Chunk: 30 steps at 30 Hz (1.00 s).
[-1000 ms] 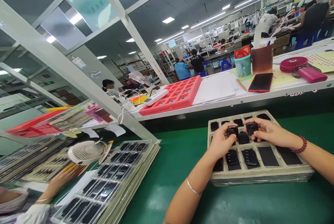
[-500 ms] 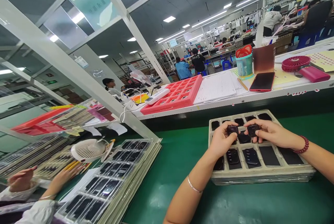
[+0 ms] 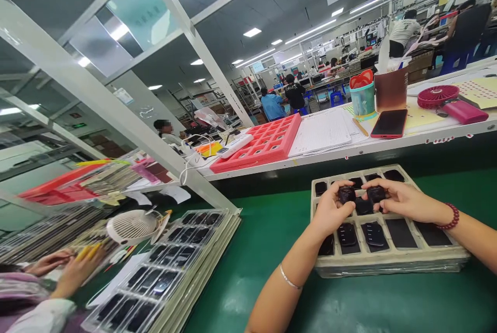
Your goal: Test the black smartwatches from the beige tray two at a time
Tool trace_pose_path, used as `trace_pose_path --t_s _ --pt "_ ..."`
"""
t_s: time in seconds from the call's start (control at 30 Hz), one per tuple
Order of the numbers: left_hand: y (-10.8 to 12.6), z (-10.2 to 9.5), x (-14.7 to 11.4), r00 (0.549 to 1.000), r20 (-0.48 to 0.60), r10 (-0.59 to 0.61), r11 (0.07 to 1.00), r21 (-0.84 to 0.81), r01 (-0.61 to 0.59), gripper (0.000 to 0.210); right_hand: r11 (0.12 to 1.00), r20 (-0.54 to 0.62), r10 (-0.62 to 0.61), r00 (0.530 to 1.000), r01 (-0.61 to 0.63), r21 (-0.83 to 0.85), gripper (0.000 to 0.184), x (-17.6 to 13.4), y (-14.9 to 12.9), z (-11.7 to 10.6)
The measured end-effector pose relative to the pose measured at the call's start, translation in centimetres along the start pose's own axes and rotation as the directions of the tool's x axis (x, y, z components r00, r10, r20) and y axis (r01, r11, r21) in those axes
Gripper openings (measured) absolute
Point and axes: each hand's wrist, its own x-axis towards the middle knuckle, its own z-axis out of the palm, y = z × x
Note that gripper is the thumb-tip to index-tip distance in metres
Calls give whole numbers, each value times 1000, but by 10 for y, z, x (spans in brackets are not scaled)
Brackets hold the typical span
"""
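My left hand (image 3: 329, 214) grips a small black rounded device (image 3: 347, 195) between thumb and fingers. In my right hand (image 3: 411, 202) is a similar black device (image 3: 376, 194), pinched at its edge. Both are held side by side above a beige moulded tray (image 3: 392, 259). Another dark piece (image 3: 364, 205) shows in the tray between my hands. In the front row lie a black device with small pale lettering (image 3: 348, 234) and a second lettered one (image 3: 375, 234). Flat dark pads (image 3: 401, 233) line the compartments to their right. My fingers cover part of the middle row.
A stack of clear-topped trays (image 3: 155, 271) with dark pieces stands left on the green bench (image 3: 267, 250). Beyond it are a white fan (image 3: 132, 226) and a co-worker's hand (image 3: 79, 271) with yellow finger covers. The shelf holds red foam (image 3: 267, 141), papers and a phone (image 3: 389, 123).
Both devices have tilted in my fingers, while my hands stay over the same part of the tray. At the left, the co-worker's hands have moved closer together.
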Motion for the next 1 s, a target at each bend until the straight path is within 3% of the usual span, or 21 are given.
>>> trace_pose_path --t_s 0.1,0.23,0.33,0.53,0.7,0.87,1.0 --pt "-2 0 1 1000 8 9 1000 -25 -9 39 1000 -15 6 1000 -6 9 51 1 1 0" --pt "-4 -1 2 1000 13 1 1000 13 -2 53 998 -74 -55 996 55 11 54 2 7 0" --pt "-4 -1 2 1000 16 -13 999 39 13 57 998 -56 -56 997 57 15 52 1 8 0" --pt "-3 -1 2 1000 24 11 1000 -7 -11 37 999 -51 -27 998 28 26 50 1 7 -1" --pt "-5 1 1 1000 27 8 1000 18 -9 51 998 -68 -70 995 70 0 49 1 4 1" --pt "-8 -1 1 999 45 10 1000 -2 -10 38 1000 -35 -13 999 14 17 50 1 3 0" --pt "-11 -1 3 999 35 20 1000 7 -20 49 999 -42 -49 998 49 1 49 1 6 0"
